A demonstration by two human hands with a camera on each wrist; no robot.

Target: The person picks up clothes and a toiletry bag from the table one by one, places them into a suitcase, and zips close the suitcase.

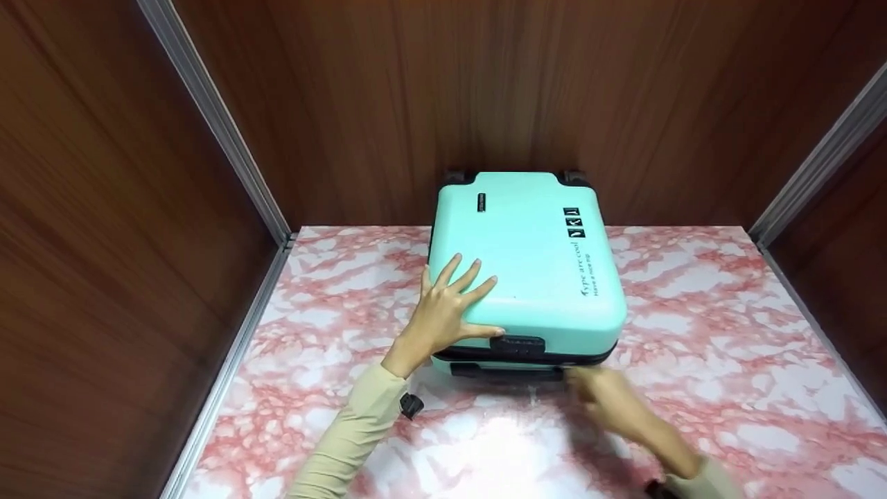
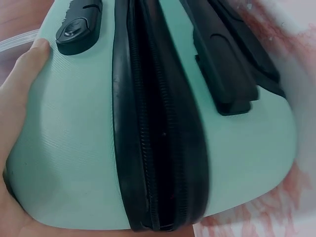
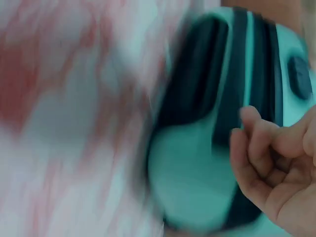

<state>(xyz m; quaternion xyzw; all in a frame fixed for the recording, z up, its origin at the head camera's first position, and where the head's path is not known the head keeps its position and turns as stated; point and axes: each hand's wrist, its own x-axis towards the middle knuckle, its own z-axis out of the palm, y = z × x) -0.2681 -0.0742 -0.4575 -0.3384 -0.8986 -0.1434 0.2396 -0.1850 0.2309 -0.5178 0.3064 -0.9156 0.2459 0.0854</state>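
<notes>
Resting on one counter (image 1: pixel 707 388), a single mint suitcase (image 1: pixel 530 263) looks stiff, slick and bulky to shift, its zip (image 2: pixel 144 148) gaping at a corner. The left hand (image 1: pixel 442 308) spreads across its top; the right hand (image 1: pixel 613 402) is blurred, fingers curled, whether pinching anything I can't tell. I'd lift by the black handle (image 2: pixel 222 64). Two wheels (image 1: pixel 574 179) show, and one lock (image 1: pixel 521 345).

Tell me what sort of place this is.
Probably a work booth: wood-grain panels on three sides, metal strips at their corners, and a red-and-white marble-patterned surface under the hard-shell suitcase.
</notes>
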